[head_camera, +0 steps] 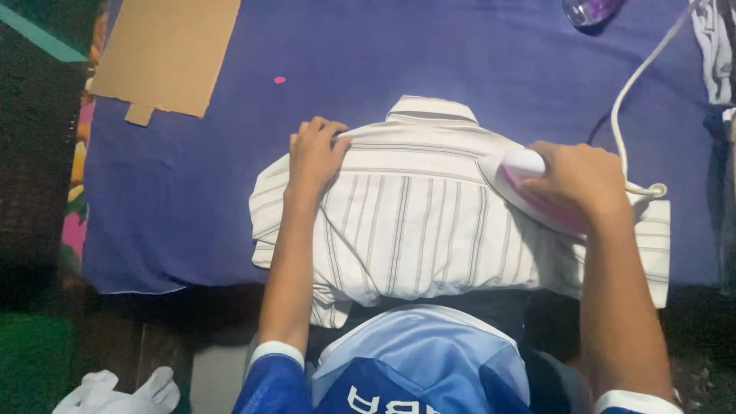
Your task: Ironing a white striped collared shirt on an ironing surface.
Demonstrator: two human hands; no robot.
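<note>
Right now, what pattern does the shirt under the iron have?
White shirt with thin dark vertical stripes, seen in the head view.

White striped shirt (pixel 414 222) flat on the purple cloth (pixel 192 192), pink-and-white iron (pixel 515 184) on its right shoulder.

left hand (pixel 314 157) flat on striped shirt (pixel 414 222), 10 o'clock | right hand (pixel 579 180) closed around iron (pixel 517 180), 2 o'clock | purple cloth (pixel 383 54) beneath

The striped shirt (pixel 414 222) is thin woven cloth, matt and softly creased. The iron (pixel 529 188) looks like smooth, glossy plastic — its soleplate is hidden. The purple cover (pixel 429 54) is matt cloth, the cardboard sheet (pixel 165 54) dull, rough paperboard — the cord (pixel 636 84) probably smooth plastic.
</note>
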